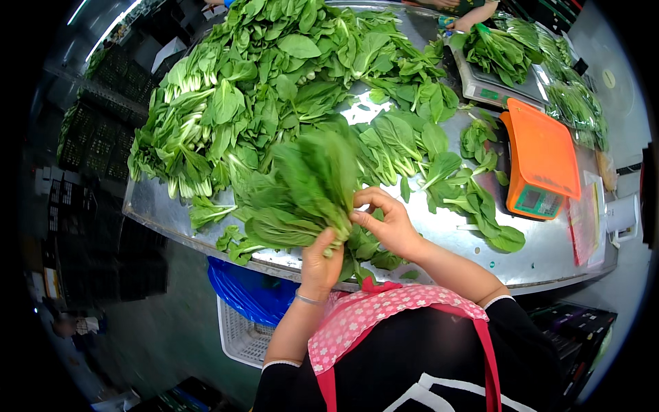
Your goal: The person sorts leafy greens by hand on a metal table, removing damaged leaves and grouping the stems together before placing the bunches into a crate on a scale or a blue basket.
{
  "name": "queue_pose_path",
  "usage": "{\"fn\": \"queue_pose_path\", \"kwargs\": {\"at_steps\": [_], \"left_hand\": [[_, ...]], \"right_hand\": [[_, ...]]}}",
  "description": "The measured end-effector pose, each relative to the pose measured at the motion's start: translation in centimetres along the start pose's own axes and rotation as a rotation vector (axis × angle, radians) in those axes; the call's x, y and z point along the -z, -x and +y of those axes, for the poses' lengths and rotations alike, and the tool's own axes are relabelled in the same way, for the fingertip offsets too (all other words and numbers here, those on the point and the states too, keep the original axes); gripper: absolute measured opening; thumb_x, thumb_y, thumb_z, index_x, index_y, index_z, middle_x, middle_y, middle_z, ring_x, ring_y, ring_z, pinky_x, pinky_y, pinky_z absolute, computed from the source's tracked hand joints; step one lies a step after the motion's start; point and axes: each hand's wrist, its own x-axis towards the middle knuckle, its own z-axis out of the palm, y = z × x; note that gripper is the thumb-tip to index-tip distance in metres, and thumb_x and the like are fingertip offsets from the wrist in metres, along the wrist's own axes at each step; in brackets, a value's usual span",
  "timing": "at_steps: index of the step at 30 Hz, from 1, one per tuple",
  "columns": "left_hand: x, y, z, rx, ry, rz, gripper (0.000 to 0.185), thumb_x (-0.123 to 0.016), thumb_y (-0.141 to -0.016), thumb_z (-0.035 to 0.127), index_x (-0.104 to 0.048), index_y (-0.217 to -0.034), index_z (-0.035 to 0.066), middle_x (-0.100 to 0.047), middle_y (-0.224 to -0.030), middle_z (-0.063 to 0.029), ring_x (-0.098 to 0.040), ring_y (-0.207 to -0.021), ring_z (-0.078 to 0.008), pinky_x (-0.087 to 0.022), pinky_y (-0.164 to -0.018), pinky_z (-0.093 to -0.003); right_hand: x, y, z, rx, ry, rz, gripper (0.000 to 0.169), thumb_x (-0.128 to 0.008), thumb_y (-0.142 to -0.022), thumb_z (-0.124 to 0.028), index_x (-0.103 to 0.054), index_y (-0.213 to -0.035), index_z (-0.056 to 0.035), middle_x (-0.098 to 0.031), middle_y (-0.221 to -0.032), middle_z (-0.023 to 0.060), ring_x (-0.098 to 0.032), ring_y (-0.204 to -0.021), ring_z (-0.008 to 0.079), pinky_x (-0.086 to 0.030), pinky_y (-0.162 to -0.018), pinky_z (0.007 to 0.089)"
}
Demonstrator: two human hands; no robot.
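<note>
A bunch of leafy greens (309, 185), pale at the stem ends, is gripped near its base by my left hand (323, 262). The upper leaves are blurred. Close against the right side of the bunch is my right hand (386, 221), its thumb and forefinger nearly together at the stems; whether they pinch a leaf I cannot tell. Beneath and beside both hands, loose leaves (378, 255) lie on the metal table (443, 242). A large heap of the same greens (267, 98) spreads across the table beyond the bunch.
An orange scale (543, 149) stands at the right, with a second scale (476, 85) behind it bearing greens. Bagged greens (574, 103) line the far right. Another person's hand (466, 23) is at the back. Below the table edge, a blue plastic bag (252, 288) hangs over a white basket (242, 335).
</note>
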Motion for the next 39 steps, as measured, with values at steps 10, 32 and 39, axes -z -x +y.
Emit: {"fn": "queue_pose_path", "kwargs": {"at_steps": [10,32,39], "left_hand": [[1.0,-3.5,-3.3,-0.769,-1.614,-0.54,0.044,-0.066,-0.074,0.007,-0.052,-0.115,0.008,-0.056,-0.111,-0.0068,-0.054,-0.1,-0.023,-0.04,-0.091,-0.0364],[-3.6,-6.1,-5.2,-0.305,-1.081,-0.246,0.025,-0.068,-0.072,0.0,-0.061,-0.096,-0.001,-0.065,-0.093,-0.0074,-0.06,-0.082,-0.0152,-0.047,-0.075,-0.0274],[-9.9,-1.9,-3.7,-0.569,-1.913,-0.402,0.073,-0.071,-0.06,0.012,-0.032,-0.118,-0.009,-0.042,-0.113,-0.0256,-0.04,-0.106,-0.0435,-0.032,-0.093,-0.0468]], "right_hand": [[5.6,1.8,-0.8,-0.04,0.385,-0.02,0.037,-0.065,-0.068,-0.006,-0.054,-0.102,-0.001,-0.056,-0.1,0.0162,-0.054,-0.093,0.0299,-0.044,-0.08,0.036],[6.7,2.1,2.8,-0.151,-0.247,0.044,0.057,-0.067,-0.068,-0.012,-0.044,-0.117,0.0028,-0.051,-0.116,0.0168,-0.048,-0.11,0.0288,-0.037,-0.094,0.0362],[4.4,2.5,0.7,-0.346,-0.74,0.249,0.053,-0.069,-0.072,-0.017,-0.046,-0.117,-0.0016,-0.054,-0.111,0.0067,-0.05,-0.104,0.0172,-0.039,-0.092,0.0316]]}}
